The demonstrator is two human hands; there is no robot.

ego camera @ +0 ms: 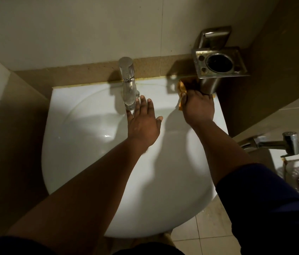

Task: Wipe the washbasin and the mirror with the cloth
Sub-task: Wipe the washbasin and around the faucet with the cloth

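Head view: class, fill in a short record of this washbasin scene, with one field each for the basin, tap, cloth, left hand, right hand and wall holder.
basin: white, wall-mounted
tap: chrome, at back rim centre
cloth: orange, on back right rim
left hand: open, fingers by the tap's spout
right hand: grips the cloth
holder: metal, above the cloth, looks empty

two bare forearms; right arm (pixel 266 199) wears a dark blue sleeve; left hand (pixel 142 126) and right hand (pixel 198 107) ungloved.
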